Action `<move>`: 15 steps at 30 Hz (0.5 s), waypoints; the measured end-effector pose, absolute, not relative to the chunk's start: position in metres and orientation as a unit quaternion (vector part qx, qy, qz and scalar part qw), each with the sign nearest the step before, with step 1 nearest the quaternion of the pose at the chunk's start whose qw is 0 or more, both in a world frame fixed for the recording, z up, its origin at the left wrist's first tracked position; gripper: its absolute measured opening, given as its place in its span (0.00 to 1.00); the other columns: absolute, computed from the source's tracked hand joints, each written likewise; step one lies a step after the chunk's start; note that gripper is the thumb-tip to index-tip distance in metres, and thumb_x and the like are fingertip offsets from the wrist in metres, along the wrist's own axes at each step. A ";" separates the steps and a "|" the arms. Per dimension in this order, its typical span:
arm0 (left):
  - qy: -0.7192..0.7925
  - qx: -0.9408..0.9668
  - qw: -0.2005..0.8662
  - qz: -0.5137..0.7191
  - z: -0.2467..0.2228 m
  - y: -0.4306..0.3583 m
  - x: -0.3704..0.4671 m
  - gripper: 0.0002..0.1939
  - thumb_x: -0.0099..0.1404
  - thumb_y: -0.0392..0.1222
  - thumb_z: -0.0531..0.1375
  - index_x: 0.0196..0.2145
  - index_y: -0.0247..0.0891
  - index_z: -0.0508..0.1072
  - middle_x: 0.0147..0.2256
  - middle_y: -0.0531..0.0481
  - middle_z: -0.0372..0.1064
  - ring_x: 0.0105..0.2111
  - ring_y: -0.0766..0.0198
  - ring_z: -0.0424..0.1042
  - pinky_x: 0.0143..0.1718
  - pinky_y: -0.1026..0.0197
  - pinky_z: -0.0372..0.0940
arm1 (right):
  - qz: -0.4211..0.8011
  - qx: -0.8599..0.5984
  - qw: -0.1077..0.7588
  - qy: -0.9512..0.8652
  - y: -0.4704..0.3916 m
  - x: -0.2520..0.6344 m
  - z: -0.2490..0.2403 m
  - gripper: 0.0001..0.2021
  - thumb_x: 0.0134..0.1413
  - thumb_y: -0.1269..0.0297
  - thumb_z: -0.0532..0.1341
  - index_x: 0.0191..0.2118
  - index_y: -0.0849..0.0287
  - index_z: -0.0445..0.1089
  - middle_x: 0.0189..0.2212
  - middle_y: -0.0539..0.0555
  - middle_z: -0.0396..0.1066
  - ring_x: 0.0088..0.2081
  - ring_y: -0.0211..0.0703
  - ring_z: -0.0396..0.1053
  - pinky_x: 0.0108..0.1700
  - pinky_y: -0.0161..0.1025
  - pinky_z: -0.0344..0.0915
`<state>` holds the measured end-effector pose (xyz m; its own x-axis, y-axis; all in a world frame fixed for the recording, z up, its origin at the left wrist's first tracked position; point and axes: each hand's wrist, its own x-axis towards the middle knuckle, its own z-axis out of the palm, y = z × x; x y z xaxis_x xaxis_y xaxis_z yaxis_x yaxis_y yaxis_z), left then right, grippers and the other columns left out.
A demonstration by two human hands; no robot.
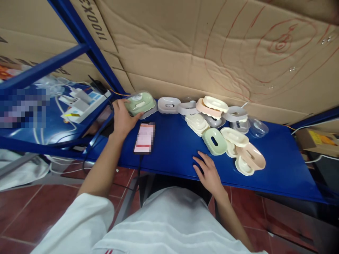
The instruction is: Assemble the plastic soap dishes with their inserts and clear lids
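Observation:
My left hand (124,116) is at the left end of the blue table, its thumb and fingers around the near left side of a green soap dish under a clear cover (140,102). A grey piece (150,112) shows beneath that dish. My right hand (208,171) rests near the table's front edge with its fingers spread and nothing in them. Just beyond it lies a green tray with a dark slot (215,141). Cream pieces (234,137) and a peach tray (251,156) lie to its right. A phone (144,138) lies between my hands.
A pale grey dish (169,105) and a stack of peach and cream trays (212,106) stand along the cardboard wall (169,42). Clear covers (257,127) lie at the right. A power strip (90,106) with cables sits beyond a blue frame at the left.

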<state>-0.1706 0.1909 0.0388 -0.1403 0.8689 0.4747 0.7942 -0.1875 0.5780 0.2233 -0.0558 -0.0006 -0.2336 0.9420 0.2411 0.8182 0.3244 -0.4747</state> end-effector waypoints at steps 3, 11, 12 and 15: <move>0.619 0.669 0.045 0.410 0.044 0.186 -0.168 0.43 0.55 0.46 0.75 0.62 0.40 0.61 0.64 0.33 0.58 0.68 0.39 0.58 0.72 0.34 0.55 | 0.124 -0.568 0.246 -0.775 -0.055 0.223 -0.001 0.18 0.75 0.59 0.57 0.65 0.50 0.72 0.69 0.57 0.66 0.70 0.57 0.64 0.71 0.63 0.64; 0.518 0.790 0.042 0.325 0.063 0.122 -0.090 0.27 0.71 0.48 0.63 0.65 0.42 0.67 0.65 0.36 0.64 0.66 0.40 0.65 0.68 0.36 0.61 | 0.119 -0.568 0.283 -0.764 -0.053 0.224 0.001 0.20 0.75 0.60 0.57 0.67 0.48 0.69 0.73 0.57 0.59 0.72 0.56 0.60 0.71 0.61 0.64; 0.505 0.810 0.055 0.295 0.060 0.112 -0.075 0.26 0.72 0.48 0.62 0.65 0.42 0.68 0.65 0.36 0.64 0.66 0.41 0.66 0.67 0.37 0.63 | 0.117 -0.572 0.293 -0.757 -0.054 0.224 0.000 0.20 0.75 0.60 0.57 0.67 0.48 0.69 0.73 0.57 0.58 0.73 0.57 0.59 0.71 0.62 0.64; 0.477 0.842 0.077 0.241 0.049 0.093 -0.040 0.27 0.74 0.47 0.59 0.68 0.41 0.66 0.67 0.36 0.64 0.65 0.42 0.67 0.64 0.39 0.66 | 0.116 -0.587 0.295 -0.745 -0.054 0.225 0.000 0.20 0.75 0.59 0.57 0.67 0.47 0.68 0.74 0.58 0.57 0.73 0.58 0.58 0.71 0.63 0.64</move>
